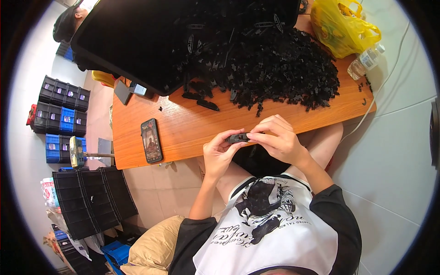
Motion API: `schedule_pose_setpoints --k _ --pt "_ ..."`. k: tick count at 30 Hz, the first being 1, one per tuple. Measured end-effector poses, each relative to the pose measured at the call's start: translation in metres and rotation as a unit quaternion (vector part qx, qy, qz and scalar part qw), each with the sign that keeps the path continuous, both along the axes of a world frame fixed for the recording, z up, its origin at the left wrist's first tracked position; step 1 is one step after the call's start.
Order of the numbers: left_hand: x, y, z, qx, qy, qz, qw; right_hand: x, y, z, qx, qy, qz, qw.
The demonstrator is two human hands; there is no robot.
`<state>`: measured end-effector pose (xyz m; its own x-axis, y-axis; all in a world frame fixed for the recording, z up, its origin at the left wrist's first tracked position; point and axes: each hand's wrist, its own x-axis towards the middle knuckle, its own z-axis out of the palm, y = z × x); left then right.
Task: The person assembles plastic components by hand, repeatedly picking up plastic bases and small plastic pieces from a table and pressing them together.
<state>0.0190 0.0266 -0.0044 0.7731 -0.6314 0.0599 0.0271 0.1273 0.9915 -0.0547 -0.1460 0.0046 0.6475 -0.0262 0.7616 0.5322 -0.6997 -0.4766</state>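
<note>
Between both hands, just above the table's near edge, is a small elongated black plastic part [237, 138]. My left hand [220, 149] pinches its left end between thumb and fingers. With thumb and fingertips closed, my right hand [276, 137] grips its right end, and the fingers cover that end. Beyond the hands, a large heap of small black plastic pieces [284, 68] spreads over the wooden table [192, 133]. A few longer black parts [207, 105] lie at the heap's left edge, similar in colour to the held one.
A big black bin [133, 41] rests at the table's far side. A phone [151, 140] lies at left. A yellow plastic bag [341, 27] and a clear bottle [365, 62] stand at far right, near a white cable [382, 91]. Stacked crates [62, 117] line the left.
</note>
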Motion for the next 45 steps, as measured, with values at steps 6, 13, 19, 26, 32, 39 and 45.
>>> schedule_pose_setpoints --k 6,13,19,26,32,39,45 --pt "0.000 -0.001 0.003 0.009 -0.007 -0.012 1.000 -0.001 0.001 0.001 0.021 0.004 0.003 1.000" --pt "-0.019 -0.021 -0.004 -0.118 0.054 0.129 0.983 0.002 0.025 0.007 0.250 0.065 -0.130 0.957" --pt "-0.022 -0.025 -0.010 -0.271 0.281 0.081 0.917 0.010 0.034 0.011 0.253 0.029 -0.113 0.960" --pt "-0.022 -0.025 0.003 -0.250 0.294 0.103 0.917 0.007 0.045 0.016 0.296 0.057 -0.112 0.947" --pt "-0.023 -0.023 0.002 -0.268 0.264 0.079 0.923 0.004 0.050 0.017 0.325 0.063 -0.122 0.936" --pt "-0.027 -0.022 0.001 -0.269 0.239 0.096 0.928 0.003 0.052 0.013 0.318 0.063 -0.113 0.939" --pt "-0.025 -0.017 0.001 -0.238 0.193 0.078 0.949 0.001 0.042 0.011 0.343 0.113 -0.052 0.931"
